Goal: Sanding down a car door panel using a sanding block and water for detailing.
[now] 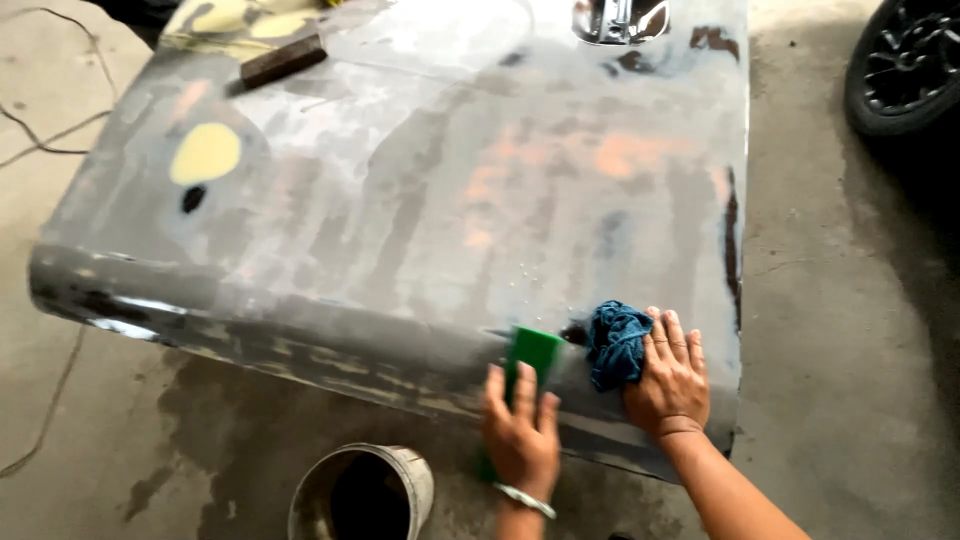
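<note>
The left hand [522, 432] pressed a green block [531, 352] flat against the near edge of a sanded panel [420, 200], its fingers [524, 388] spread over the block and grasping it against the metal. Just beside it the right hand [668, 378] lay on a crumpled blue rag [614, 342], fingers extended and pinning the cloth to the panel rather than clenched around it. Block and rag sat close together at the panel's lower right, where the surface curved down toward the floor [860, 350].

The step in hand looked like wet sanding of the edge, with the rag wiping behind the block; small droplets showed just above the rag. A bucket [362, 492] stood on the floor below the left wrist. Farther off, a yellow filler patch [205, 153] and a brown block [283, 61] lay on the panel's far left, and a tyre [905, 65] stood at the upper right.

Judging from the dull streaks along the curve, the next stroke would call for even, flat pressure along the edge, with the rag kept clear of the block's path.
</note>
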